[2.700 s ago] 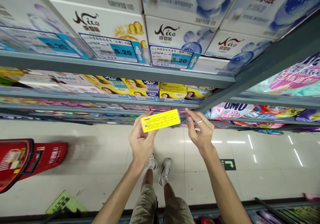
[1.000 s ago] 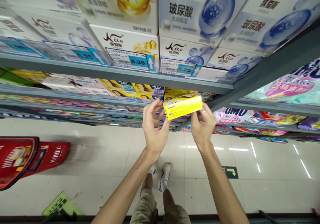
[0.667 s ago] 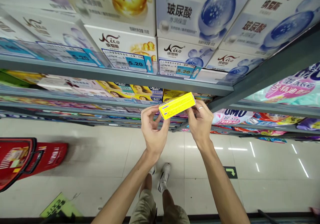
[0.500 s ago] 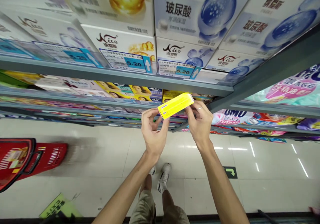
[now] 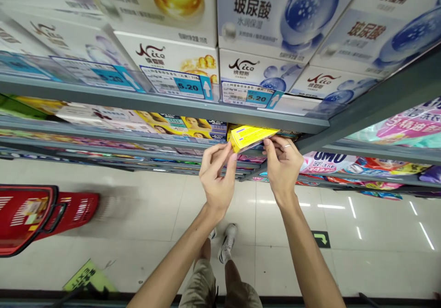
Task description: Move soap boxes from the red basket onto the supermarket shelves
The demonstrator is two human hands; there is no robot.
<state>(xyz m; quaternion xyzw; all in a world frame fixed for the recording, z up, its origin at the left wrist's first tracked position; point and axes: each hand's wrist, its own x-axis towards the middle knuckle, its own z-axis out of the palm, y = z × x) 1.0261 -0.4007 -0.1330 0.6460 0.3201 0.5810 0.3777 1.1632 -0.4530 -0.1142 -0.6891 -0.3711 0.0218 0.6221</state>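
Between my two hands is a small yellow box [image 5: 251, 136] with printed text, its right end up against the opening of the second shelf. My left hand [image 5: 218, 172] pinches the box's left end with thumb and fingertips. At the right end, my right hand [image 5: 283, 163], with a ring on one finger, grips the lower edge. Just behind the box, similar yellow boxes with a face print [image 5: 197, 124] stand in a row on that shelf. The fingertips of my right hand are partly hidden behind the box and thumb.
Above, a grey shelf edge [image 5: 165, 101] carries price tags under white Nice boxes [image 5: 255, 69]. Detergent bags [image 5: 329, 161] fill shelves at right. A red basket [image 5: 74, 211] stands on the floor at left. My shoes [image 5: 228, 241] are below, near a green arrow floor sign [image 5: 321, 239].
The yellow box has moved slightly right and tilted, its right end now nearer the shelf and more of its left end showing. Both hands have shifted right with it.
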